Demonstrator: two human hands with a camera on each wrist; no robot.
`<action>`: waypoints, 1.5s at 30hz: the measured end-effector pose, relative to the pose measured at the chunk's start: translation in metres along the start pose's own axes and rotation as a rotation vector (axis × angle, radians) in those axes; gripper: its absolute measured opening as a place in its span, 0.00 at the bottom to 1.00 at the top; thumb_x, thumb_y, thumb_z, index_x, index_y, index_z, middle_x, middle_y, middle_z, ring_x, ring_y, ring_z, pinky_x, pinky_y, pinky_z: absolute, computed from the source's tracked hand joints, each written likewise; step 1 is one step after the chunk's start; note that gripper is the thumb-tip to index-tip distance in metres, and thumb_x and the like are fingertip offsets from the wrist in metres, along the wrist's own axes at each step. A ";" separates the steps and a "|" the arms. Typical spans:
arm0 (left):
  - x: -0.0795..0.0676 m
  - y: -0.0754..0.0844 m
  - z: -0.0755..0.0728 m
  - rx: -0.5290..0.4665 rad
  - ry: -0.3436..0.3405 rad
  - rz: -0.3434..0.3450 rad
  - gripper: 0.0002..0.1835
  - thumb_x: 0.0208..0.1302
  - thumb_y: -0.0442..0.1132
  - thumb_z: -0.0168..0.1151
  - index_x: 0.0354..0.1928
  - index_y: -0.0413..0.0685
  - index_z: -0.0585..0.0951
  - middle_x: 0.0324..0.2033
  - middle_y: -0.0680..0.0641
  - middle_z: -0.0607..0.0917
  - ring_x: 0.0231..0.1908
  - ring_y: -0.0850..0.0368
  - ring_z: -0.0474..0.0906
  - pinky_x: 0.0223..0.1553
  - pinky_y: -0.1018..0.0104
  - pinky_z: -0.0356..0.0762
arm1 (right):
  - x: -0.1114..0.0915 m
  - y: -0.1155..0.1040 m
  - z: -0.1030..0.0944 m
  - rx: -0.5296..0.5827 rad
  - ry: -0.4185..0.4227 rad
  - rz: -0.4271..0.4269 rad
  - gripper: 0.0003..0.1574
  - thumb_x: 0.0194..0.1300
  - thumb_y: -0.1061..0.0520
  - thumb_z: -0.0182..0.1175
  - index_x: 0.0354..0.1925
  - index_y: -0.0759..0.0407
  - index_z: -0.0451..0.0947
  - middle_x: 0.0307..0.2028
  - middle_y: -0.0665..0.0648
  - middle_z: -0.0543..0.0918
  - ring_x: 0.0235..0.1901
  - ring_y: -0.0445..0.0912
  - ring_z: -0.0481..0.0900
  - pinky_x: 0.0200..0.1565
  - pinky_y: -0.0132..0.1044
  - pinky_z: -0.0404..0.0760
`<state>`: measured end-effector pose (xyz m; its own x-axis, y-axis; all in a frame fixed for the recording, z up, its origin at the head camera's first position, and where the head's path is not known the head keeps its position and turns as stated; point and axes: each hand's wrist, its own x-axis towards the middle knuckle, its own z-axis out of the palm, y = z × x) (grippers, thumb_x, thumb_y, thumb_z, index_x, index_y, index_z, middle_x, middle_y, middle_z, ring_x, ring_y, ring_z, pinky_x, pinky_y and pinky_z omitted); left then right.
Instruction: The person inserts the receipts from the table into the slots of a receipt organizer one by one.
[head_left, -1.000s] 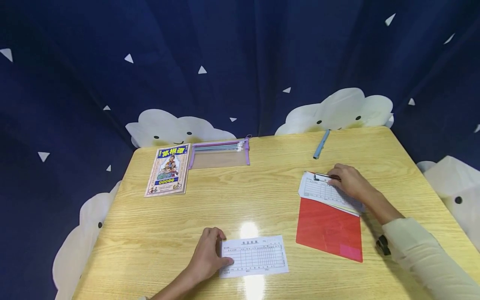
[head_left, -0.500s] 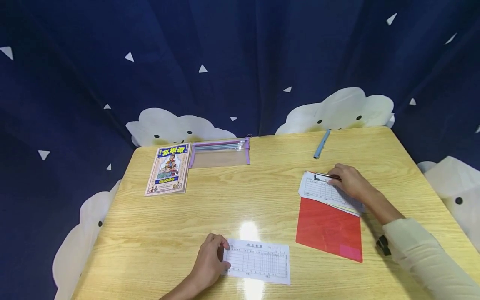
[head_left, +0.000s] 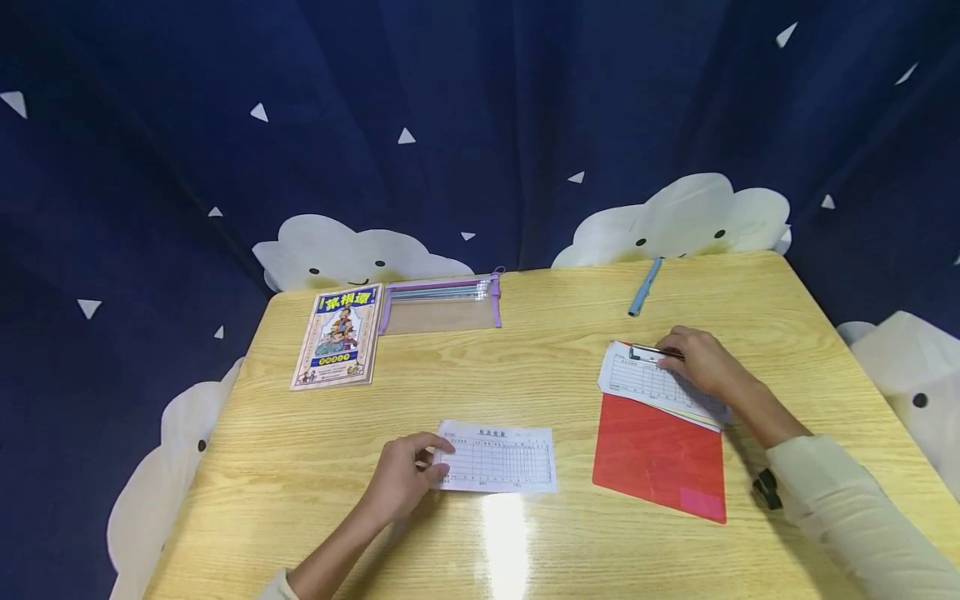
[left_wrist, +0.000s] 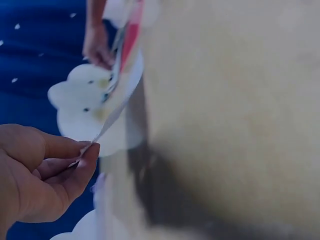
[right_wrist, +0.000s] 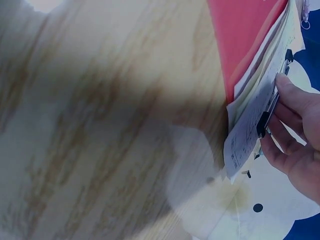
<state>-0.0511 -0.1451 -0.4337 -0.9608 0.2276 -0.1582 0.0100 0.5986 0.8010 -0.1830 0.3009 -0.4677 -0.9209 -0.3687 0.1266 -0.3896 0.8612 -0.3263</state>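
My left hand [head_left: 397,475] pinches the left edge of a white printed form [head_left: 498,458] between thumb and fingers. In the left wrist view the form [left_wrist: 122,102] slants up off the table, with a shadow beneath. At the right lies a red clipboard [head_left: 660,462], its upper part covered by several stacked forms [head_left: 637,382]. My right hand [head_left: 701,360] grips the metal clip [head_left: 647,353] at the clipboard's top. The right wrist view shows the thumb [right_wrist: 290,92] on one side of the clip and fingers on the other; whether the clip is lifted, I cannot tell.
A blue pen [head_left: 645,287] lies behind the clipboard. At the back left are a comic-covered book [head_left: 339,337] and a transparent purple-edged pencil pouch [head_left: 442,312] with pencils inside. A dark blue curtain [head_left: 480,125] hangs behind the wooden table [head_left: 300,467].
My left hand first shifted slightly right and tilted the form, then moved it away from me, up the view, and slightly left. The right hand stays on the clip.
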 end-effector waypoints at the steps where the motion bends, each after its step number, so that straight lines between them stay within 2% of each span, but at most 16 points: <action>1: 0.003 0.002 -0.002 -0.007 0.017 0.000 0.11 0.54 0.25 0.64 0.41 0.40 0.83 0.32 0.44 0.82 0.31 0.59 0.79 0.30 0.74 0.79 | 0.000 0.000 0.000 0.003 -0.005 0.005 0.13 0.56 0.62 0.66 0.40 0.67 0.82 0.34 0.62 0.81 0.37 0.56 0.80 0.42 0.52 0.77; 6: 0.014 0.011 -0.007 -0.054 0.096 -0.006 0.11 0.54 0.26 0.66 0.39 0.45 0.84 0.39 0.46 0.84 0.35 0.58 0.76 0.37 0.71 0.80 | 0.000 0.000 0.000 0.010 -0.016 0.015 0.13 0.56 0.61 0.65 0.40 0.67 0.82 0.35 0.62 0.81 0.37 0.56 0.80 0.42 0.52 0.77; 10: 0.024 0.018 -0.010 -0.099 0.119 -0.012 0.11 0.53 0.26 0.67 0.37 0.48 0.85 0.36 0.48 0.82 0.32 0.60 0.74 0.32 0.72 0.78 | 0.000 0.001 0.000 0.009 -0.015 0.017 0.13 0.56 0.62 0.66 0.41 0.67 0.82 0.35 0.62 0.81 0.37 0.56 0.80 0.42 0.52 0.77; 15: 0.035 0.024 -0.013 -0.149 0.066 -0.026 0.12 0.53 0.27 0.66 0.38 0.49 0.85 0.26 0.47 0.76 0.22 0.63 0.69 0.18 0.75 0.67 | 0.000 0.001 0.000 0.009 -0.020 0.027 0.13 0.57 0.62 0.65 0.41 0.67 0.82 0.34 0.61 0.81 0.37 0.55 0.79 0.42 0.52 0.77; 18: 0.045 0.027 -0.010 -0.154 0.034 -0.012 0.12 0.54 0.27 0.66 0.39 0.49 0.84 0.24 0.47 0.77 0.18 0.63 0.66 0.15 0.75 0.62 | 0.000 0.001 0.000 0.008 -0.019 0.027 0.13 0.57 0.61 0.65 0.41 0.67 0.82 0.34 0.61 0.81 0.37 0.55 0.79 0.42 0.52 0.77; 20: 0.054 0.030 -0.006 -0.147 0.013 0.016 0.12 0.54 0.27 0.65 0.40 0.47 0.84 0.26 0.46 0.78 0.20 0.63 0.68 0.15 0.75 0.62 | -0.001 0.001 0.000 0.006 -0.016 0.027 0.13 0.57 0.61 0.65 0.41 0.67 0.82 0.35 0.61 0.81 0.37 0.55 0.80 0.42 0.52 0.77; 27: 0.089 0.045 0.014 -0.104 -0.071 0.080 0.11 0.57 0.29 0.64 0.41 0.47 0.84 0.35 0.45 0.83 0.27 0.61 0.74 0.17 0.75 0.64 | 0.000 -0.001 0.000 0.004 -0.019 0.037 0.13 0.57 0.62 0.65 0.41 0.67 0.81 0.35 0.62 0.81 0.38 0.56 0.80 0.43 0.53 0.77; 33: 0.118 0.060 0.039 -0.086 -0.095 0.108 0.10 0.56 0.29 0.64 0.41 0.46 0.84 0.37 0.43 0.84 0.28 0.61 0.76 0.19 0.74 0.67 | 0.000 -0.001 0.001 0.006 -0.027 0.055 0.13 0.57 0.61 0.65 0.41 0.67 0.81 0.35 0.61 0.81 0.38 0.56 0.79 0.43 0.52 0.77; 39: 0.137 0.070 0.071 -0.086 -0.131 0.090 0.09 0.56 0.28 0.65 0.39 0.45 0.84 0.29 0.45 0.84 0.22 0.63 0.72 0.17 0.76 0.64 | 0.001 -0.001 0.002 0.007 -0.024 0.049 0.13 0.56 0.62 0.66 0.40 0.67 0.81 0.35 0.61 0.81 0.38 0.56 0.80 0.43 0.52 0.77; 42: 0.145 0.074 0.086 -0.112 -0.138 0.093 0.10 0.54 0.27 0.66 0.39 0.43 0.84 0.31 0.45 0.85 0.22 0.64 0.75 0.17 0.76 0.66 | 0.001 -0.001 0.001 0.010 -0.030 0.060 0.13 0.57 0.62 0.65 0.41 0.67 0.81 0.35 0.62 0.81 0.39 0.56 0.80 0.44 0.52 0.77; 45: 0.153 0.078 0.101 -0.125 -0.138 0.113 0.11 0.52 0.25 0.67 0.39 0.40 0.83 0.37 0.43 0.86 0.27 0.62 0.81 0.21 0.77 0.73 | 0.001 -0.002 0.000 0.012 -0.036 0.069 0.13 0.57 0.61 0.65 0.41 0.67 0.81 0.36 0.62 0.81 0.40 0.57 0.80 0.44 0.53 0.77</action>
<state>-0.1693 0.0135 -0.4536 -0.9086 0.3956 -0.1338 0.0727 0.4653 0.8822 -0.1829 0.2993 -0.4669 -0.9446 -0.3206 0.0697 -0.3244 0.8809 -0.3447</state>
